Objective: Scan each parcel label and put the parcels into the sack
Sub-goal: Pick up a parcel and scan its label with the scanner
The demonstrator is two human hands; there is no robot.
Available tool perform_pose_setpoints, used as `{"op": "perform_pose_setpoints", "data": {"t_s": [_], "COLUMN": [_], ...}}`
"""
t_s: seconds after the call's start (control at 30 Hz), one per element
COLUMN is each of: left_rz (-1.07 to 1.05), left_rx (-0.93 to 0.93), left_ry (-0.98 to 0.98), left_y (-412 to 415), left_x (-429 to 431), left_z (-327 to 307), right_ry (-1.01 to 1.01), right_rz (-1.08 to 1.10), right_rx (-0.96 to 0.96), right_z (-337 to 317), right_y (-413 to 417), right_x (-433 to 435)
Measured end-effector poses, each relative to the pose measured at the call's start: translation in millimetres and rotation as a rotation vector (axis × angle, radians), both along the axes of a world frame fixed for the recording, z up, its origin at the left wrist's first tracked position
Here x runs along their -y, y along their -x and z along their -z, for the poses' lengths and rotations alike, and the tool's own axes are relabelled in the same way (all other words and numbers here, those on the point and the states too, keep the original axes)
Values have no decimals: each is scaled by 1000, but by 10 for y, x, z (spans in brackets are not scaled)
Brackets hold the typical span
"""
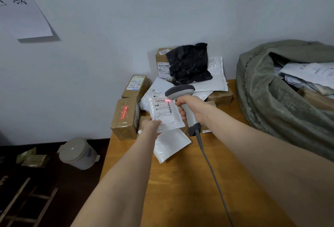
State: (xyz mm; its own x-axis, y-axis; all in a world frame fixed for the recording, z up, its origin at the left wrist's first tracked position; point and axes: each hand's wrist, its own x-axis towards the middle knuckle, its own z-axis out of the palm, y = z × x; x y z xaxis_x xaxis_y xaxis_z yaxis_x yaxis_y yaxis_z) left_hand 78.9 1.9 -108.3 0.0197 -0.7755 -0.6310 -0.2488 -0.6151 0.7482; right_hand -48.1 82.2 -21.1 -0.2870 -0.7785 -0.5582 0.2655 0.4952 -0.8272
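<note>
My left hand pinches the near edge of a white bubble-mailer parcel and holds it up above the table. Its printed label faces me. My right hand grips the handle of a grey barcode scanner, whose head points at the label. A red scan line glows on the barcode at the label's top right. The grey-green sack lies open on the right side of the table, with several parcels inside it.
More parcels are piled at the back of the wooden table: brown boxes, a black bag, white mailers. The scanner cable trails toward me. A lidded bin stands on the dark floor to the left.
</note>
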Motion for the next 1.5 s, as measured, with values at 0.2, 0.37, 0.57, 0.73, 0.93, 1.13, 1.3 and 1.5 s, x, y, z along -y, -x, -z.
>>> {"op": "perform_pose_setpoints", "data": {"t_s": [0.2, 0.37, 0.57, 0.73, 0.93, 1.13, 1.3, 1.5], "left_rz": [-10, -7, -33, -14, -132, -295, -403, -442], "left_rx": [10, 17, -37, -141, -213, -191, -196, -189], "left_ry": [2, -8, 9, 56, 82, 103, 112, 175], "left_y": [-13, -24, -11, 129, 496, 968, 1305, 1579], "left_x": [29, 40, 53, 33, -175, -620, -1036, -1387], "left_z": [8, 8, 33, 94, 13, -52, -198, -557], "right_ry": [-2, 4, -15, -29, -34, -33, -19, 37], "right_rz": [-1, 13, 132, 198, 160, 82, 103, 47], "right_rx": [-5, -19, -15, -10, -4, -13, -31, 49], "right_z": [18, 52, 142, 214, 282, 417, 389, 259], "right_y": [-14, -11, 68, 272, 702, 1264, 1668, 1878], "right_x": [32, 59, 123, 98, 33, -95, -233, -445]}}
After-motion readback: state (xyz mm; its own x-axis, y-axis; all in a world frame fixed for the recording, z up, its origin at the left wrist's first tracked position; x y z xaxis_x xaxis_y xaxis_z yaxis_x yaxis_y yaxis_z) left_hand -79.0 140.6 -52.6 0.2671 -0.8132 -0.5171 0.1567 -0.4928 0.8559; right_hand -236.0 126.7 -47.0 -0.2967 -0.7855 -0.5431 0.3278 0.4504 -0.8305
